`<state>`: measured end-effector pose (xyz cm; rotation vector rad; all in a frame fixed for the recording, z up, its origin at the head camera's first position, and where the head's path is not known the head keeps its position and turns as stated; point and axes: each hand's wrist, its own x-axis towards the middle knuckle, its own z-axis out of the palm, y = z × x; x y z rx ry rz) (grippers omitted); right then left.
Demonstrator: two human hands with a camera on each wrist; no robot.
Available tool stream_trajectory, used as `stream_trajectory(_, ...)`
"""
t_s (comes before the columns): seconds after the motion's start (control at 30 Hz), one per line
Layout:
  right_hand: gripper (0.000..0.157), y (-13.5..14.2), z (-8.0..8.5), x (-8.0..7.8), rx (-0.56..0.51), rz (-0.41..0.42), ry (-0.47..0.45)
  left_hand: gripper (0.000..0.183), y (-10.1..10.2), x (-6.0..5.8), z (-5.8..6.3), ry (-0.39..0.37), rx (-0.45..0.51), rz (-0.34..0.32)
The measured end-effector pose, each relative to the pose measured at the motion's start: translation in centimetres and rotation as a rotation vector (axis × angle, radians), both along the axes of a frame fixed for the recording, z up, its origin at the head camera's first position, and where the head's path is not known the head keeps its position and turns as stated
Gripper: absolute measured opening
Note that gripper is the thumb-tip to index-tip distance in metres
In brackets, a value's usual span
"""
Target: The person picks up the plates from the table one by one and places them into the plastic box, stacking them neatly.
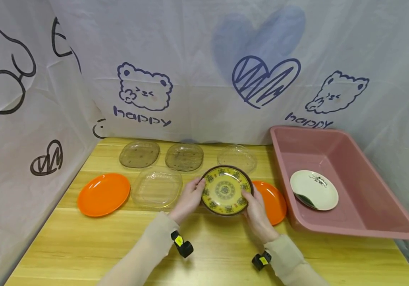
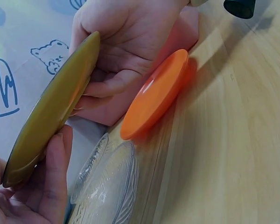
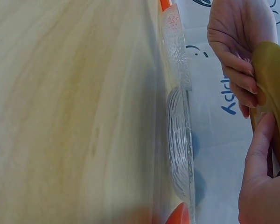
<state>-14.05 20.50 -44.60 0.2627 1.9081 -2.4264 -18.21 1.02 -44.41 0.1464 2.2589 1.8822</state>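
Observation:
A yellow patterned plate (image 1: pixel 224 190) with a dark brown rim is held above the table, its decorated face toward the head camera. My left hand (image 1: pixel 192 197) grips its left edge, thumb on top. On the opposite edge, my right hand (image 1: pixel 256 210) grips with the thumb over the face and fingers beneath. Both wrist views show the plate's plain mustard underside (image 2: pixel 56 112), with fingers of the left hand (image 2: pixel 51 182) and right hand (image 2: pixel 126 51) against it. Partly behind the right hand lies an orange plate (image 1: pixel 271 202) on the table.
A pink tub (image 1: pixel 336 228) at the right holds a cream plate (image 1: pixel 315 190) with a dark green leaf pattern. Another orange plate (image 1: pixel 104 194) lies at the left. Several clear dishes sit toward the back, including a squarish one (image 1: pixel 157 186) and a round one (image 1: pixel 236 157) behind the held plate.

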Motion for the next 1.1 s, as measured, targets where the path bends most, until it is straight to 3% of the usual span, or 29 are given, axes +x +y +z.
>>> stream_trajectory(0.33, 0.048, 0.2, 0.0, 0.1, -0.027, 0.003, -0.021, 0.044, 0.0, 0.3, 0.2, -0.073, 0.124, -0.05)
stream_trajectory(0.97, 0.04, 1.0, 1.4, 0.3, -0.086, -0.036, -0.068, 0.043, -0.8, 0.4, 0.5, 0.097, -0.087, -0.037)
stream_trajectory(1.1, 0.037, 1.2, 2.0, 0.3, -0.108, -0.038, -0.078, 0.04, -0.8, 0.4, 0.5, 0.162, -0.149, -0.038)
